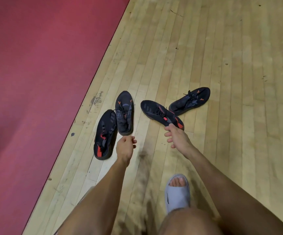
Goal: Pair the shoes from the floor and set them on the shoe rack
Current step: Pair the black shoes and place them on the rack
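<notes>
Four black sneakers with orange marks lie on a pale wooden floor (222, 48), beside a dark red mat (35, 65) that covers the left side of the view.

The right hand (176, 137) reaches forward and pinches the heel end of the third sneaker (159, 112), thumb and forefinger closed on its rim while the other fingers hang loosely below. That sneaker lies with its toe pointing away and to the left. Its heel end touches or overlaps the fourth sneaker (190, 100), which lies farther right with its toe pointing up and to the right.

The left hand (125, 146) hangs just short of the other two, fingers loosely curled and holding nothing. Its fingertips are just beside the heel of the second sneaker (124, 112), which points away. The first sneaker (105, 134) lies to the left of that one, touching it along the side, its heel nearer the person.

Lower in the view, a foot in a grey slide sandal (178, 192) stands on the floor between the two bare forearms.
</notes>
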Motion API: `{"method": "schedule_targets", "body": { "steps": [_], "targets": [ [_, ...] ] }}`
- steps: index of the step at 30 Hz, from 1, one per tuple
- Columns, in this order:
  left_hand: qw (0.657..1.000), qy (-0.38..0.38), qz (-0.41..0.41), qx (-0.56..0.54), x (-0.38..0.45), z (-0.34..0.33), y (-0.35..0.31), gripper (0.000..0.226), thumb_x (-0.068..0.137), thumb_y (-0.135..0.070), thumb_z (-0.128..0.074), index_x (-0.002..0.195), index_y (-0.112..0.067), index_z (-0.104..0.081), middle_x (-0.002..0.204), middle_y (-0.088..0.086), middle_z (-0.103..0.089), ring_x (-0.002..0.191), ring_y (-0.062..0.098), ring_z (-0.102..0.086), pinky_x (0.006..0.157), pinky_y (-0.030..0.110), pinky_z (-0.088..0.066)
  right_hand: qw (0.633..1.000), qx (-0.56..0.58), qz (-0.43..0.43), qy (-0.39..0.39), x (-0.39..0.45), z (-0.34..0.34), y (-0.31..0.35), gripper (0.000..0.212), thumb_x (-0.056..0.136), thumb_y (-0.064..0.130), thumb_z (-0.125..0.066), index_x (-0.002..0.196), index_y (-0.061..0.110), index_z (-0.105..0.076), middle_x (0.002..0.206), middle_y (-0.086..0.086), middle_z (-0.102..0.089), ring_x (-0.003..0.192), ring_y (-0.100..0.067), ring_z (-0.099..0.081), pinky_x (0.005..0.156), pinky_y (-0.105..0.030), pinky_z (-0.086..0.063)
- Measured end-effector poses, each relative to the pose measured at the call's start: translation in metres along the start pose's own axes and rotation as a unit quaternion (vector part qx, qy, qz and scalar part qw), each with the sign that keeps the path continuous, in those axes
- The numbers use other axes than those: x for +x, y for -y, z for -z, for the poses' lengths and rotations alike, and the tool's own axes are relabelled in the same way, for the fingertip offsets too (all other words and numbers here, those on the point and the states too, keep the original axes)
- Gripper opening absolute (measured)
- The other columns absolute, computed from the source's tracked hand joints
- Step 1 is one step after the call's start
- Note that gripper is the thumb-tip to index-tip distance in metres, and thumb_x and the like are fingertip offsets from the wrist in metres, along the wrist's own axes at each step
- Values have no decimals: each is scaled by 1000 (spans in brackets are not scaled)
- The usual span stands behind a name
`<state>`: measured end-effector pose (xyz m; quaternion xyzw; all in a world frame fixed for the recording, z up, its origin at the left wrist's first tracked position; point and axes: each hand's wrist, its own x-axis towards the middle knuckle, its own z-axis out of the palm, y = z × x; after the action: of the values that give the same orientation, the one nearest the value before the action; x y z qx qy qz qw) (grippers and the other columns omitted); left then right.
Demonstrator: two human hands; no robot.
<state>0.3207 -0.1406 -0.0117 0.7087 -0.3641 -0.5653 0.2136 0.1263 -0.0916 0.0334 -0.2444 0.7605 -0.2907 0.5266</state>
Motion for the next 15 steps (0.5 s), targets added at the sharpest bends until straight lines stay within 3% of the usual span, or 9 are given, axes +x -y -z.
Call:
{"method": "schedule_targets", "body": {
  "steps": [4, 9, 12, 15],
  "targets": [
    [1000, -19, 25, -3, 19, 25, 14, 23, 96, -18, -42, 96, -11, -64, 89, 5, -68, 76, 18, -60, 69, 28, -46, 999, -10, -16, 40, 16, -31, 1, 48, 102, 46, -27, 131, 21, -57, 120, -2, -63, 100, -19, -59, 77, -32, -47],
    [991, -121, 61, -20, 42, 55, 40, 19, 94, -16, -48, 100, -9, -65, 89, 7, -68, 77, 19, -58, 69, 29, -47, 994, -54, -31, 84, 33, -66, -3, 56, 98, 53, -26, 133, 20, -55, 127, -2, -60, 115, -23, -56, 106, -47, -43],
    [985, -160, 66, 8, 54, 71, 54, 17, 91, -18, -53, 94, -9, -66, 85, 7, -66, 83, 24, -59, 81, 39, -51, 993, -74, -33, 89, 42, -81, -6, 51, 99, 48, -27, 120, 15, -59, 119, -7, -61, 109, -27, -57, 103, -50, -45],
    [988, -138, 47, 52, 67, 80, 57, 20, 94, -21, -53, 100, -9, -67, 91, 7, -66, 94, 27, -62, 84, 36, -51, 991, -79, -42, 97, 50, -92, -9, 49, 99, 48, -27, 115, 14, -58, 117, -9, -61, 108, -28, -57, 102, -50, -46]
  ]
}}
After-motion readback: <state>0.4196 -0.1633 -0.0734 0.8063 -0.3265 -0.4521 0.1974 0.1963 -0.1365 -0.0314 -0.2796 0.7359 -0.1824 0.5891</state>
